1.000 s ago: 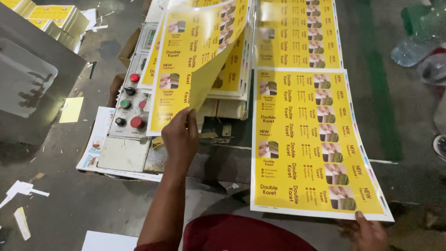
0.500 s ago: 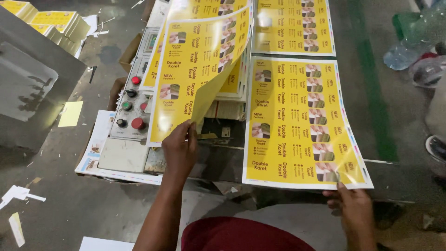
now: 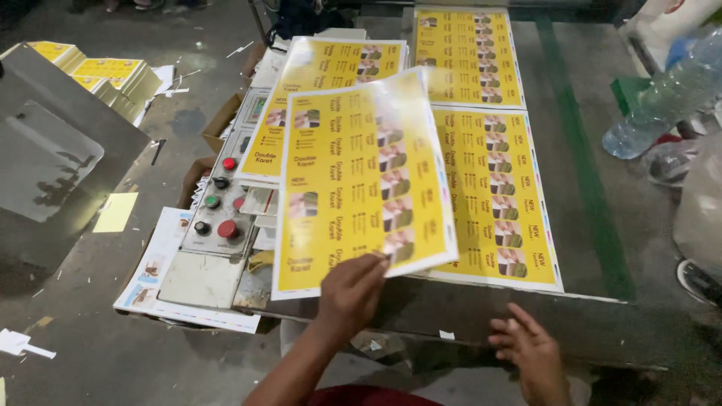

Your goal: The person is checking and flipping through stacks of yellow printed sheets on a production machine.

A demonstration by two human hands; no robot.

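My left hand (image 3: 352, 289) pinches the near edge of a large yellow printed sheet (image 3: 361, 180) and holds it lifted and slightly blurred above the bench. Under it on the left lies a stack of the same yellow sheets (image 3: 331, 64). Another yellow sheet (image 3: 500, 195) lies flat on the dark table (image 3: 594, 225) to the right, with one more sheet (image 3: 466, 53) beyond it. My right hand (image 3: 530, 349) hovers below the table's near edge with fingers spread, holding nothing.
A grey control panel (image 3: 214, 218) with red, green and black buttons sits at the left of the bench. Printed paper (image 3: 162, 267) lies under it. Yellow stacks (image 3: 98, 75) rest on the floor at far left. A clear plastic bottle (image 3: 662, 98) stands at right.
My left hand swung its lifted sheet rightward toward the middle. My right hand let go of the right sheet, which now lies flat on the table, and drew back.
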